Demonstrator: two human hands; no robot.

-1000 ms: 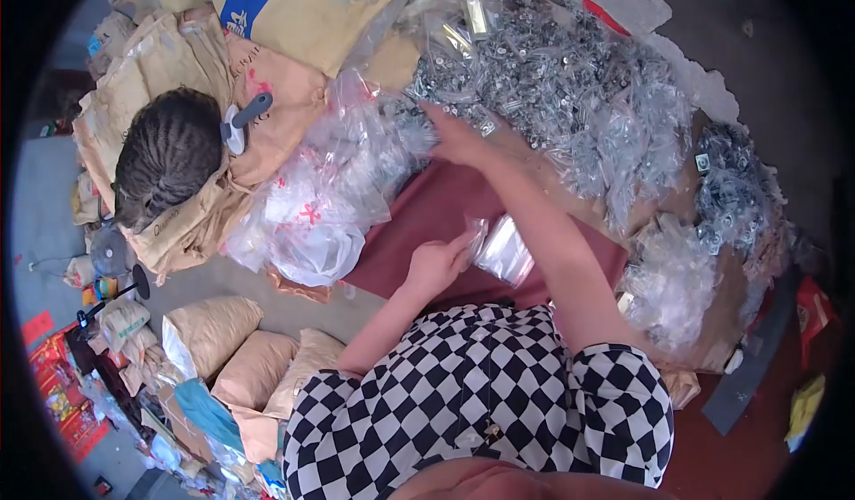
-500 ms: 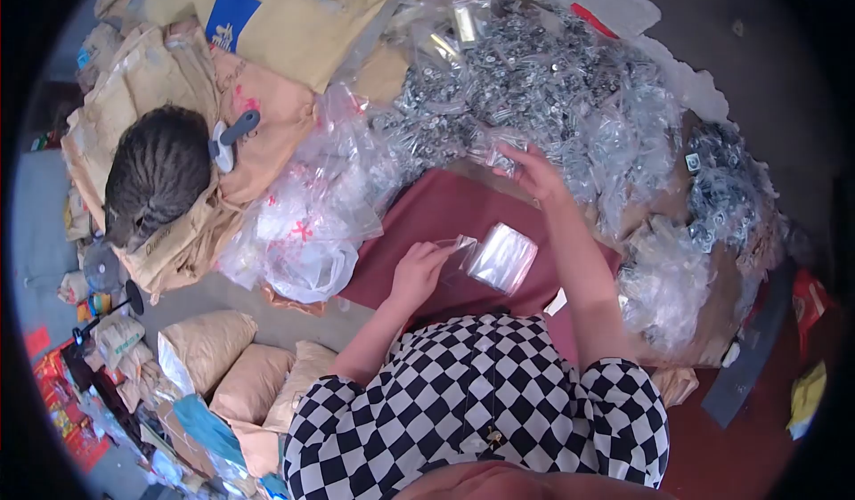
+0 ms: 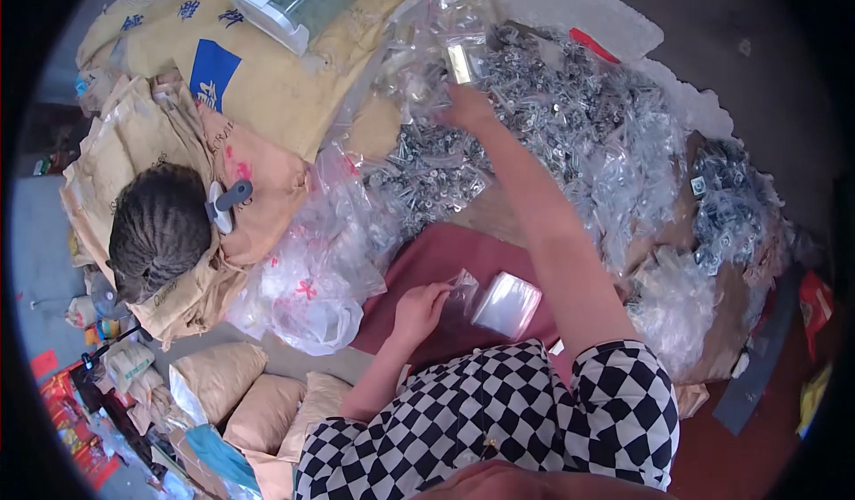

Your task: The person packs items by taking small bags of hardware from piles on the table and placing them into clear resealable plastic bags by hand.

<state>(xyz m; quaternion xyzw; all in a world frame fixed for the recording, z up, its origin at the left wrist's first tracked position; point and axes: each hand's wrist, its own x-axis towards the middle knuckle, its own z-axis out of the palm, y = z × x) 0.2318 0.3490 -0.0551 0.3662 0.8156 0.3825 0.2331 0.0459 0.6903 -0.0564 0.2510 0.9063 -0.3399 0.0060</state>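
Note:
My left hand (image 3: 420,311) pinches a small clear plastic bag (image 3: 462,293) by its edge, over the dark red cloth (image 3: 443,255). Just right of that bag lies a stack of flat clear bags (image 3: 507,305). Reaching far forward, my right hand (image 3: 465,106) is at the upper left edge of the heap of small bagged metal parts (image 3: 552,113), just below a shiny packet (image 3: 459,64). Its fingers are blurred and partly hidden, so what they hold, if anything, does not show.
A striped cat (image 3: 160,230) lies on brown paper sacks at the left, beside a grey-handled tool (image 3: 230,201). Crumpled clear bags (image 3: 307,286) are left of the cloth, more (image 3: 674,308) at the right. Filled sacks (image 3: 218,377) stand at lower left.
My right hand came back from the heap near the cloth with a small packet, then reached forward to the heap's far left side. My left hand keeps a clear bag. The camera view has tilted forward.

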